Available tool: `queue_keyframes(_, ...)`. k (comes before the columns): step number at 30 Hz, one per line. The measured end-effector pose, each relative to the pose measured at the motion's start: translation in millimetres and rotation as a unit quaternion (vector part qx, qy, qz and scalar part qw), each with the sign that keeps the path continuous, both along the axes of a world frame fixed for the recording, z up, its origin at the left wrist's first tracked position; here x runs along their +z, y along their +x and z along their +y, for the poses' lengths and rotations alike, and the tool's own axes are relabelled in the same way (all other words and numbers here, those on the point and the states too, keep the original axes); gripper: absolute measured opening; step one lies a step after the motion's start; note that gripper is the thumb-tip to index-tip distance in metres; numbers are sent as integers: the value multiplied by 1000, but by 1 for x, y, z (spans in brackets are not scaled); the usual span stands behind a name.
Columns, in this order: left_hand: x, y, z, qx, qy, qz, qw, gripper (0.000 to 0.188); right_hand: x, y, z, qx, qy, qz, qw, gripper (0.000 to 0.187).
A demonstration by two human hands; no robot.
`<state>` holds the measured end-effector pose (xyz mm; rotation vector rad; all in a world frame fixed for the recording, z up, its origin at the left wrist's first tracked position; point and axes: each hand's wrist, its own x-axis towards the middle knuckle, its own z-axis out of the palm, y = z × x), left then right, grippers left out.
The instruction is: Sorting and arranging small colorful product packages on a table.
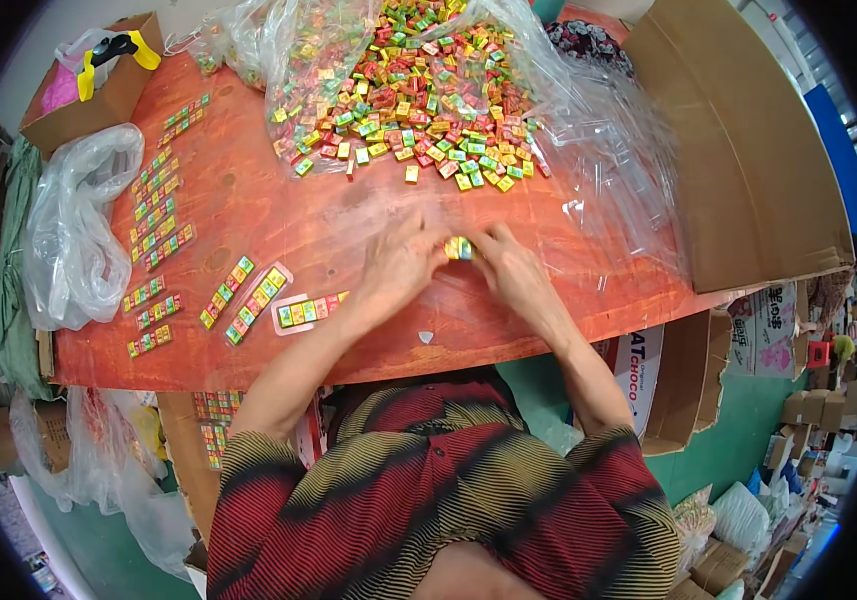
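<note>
surface: red-brown wooden table (pixel 278 215) with a curved near edge; we lean over it, striped red and olive shirt low in the view.
left hand: our left hand (pixel 400 268) rests on the table just left of centre, fingers curled inward and pinching the left end of a short row of small candy boxes (pixel 459 248).
right hand: our right hand (pixel 510 270) meets it from the other side, fingers bent and pressed on the right end of the same row, so both hands grip it between them.
held thing: the row shows yellow, green and red faces and sits low over the tabletop, in front of the big heap.
heap: a loose pile of small candy boxes (pixel 418 100) in red, green, yellow and orange spreads over an opened clear plastic bag (pixel 598 150) at the far side of the table.
packed strips: clear-wrapped strips of boxes (pixel 260 300) lie just left of our left forearm; more finished strips (pixel 160 215) run in a line up the left part of the table.
left edge: a crumpled clear bag (pixel 78 230) sits at the table's left rim, and a small cardboard box (pixel 98 85) holding a yellow and black tool stands at the far left corner.
right: a large open cardboard box (pixel 748 150) stands touching the table's right side.
</note>
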<state>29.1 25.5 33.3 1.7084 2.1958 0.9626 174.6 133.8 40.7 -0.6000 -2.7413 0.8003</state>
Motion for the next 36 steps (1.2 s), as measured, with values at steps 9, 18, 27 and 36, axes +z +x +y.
queue_keyframes(9,-36,50,-43,-54,-5,110,992,46,-26,75,-60,-38,71,21,997,38)
queue_keyframes(18,-37,49,-47,-39,14,167,985,46,-45,81,-65,-44,171,22,984,40)
queue_keyframes(27,-31,10,-32,-60,-52,-170,982,38,-24,46,-63,-76,117,88,986,38)
queue_keyframes(36,-28,8,-33,-16,10,-199,980,32,-34,3,-55,-61,105,133,984,30)
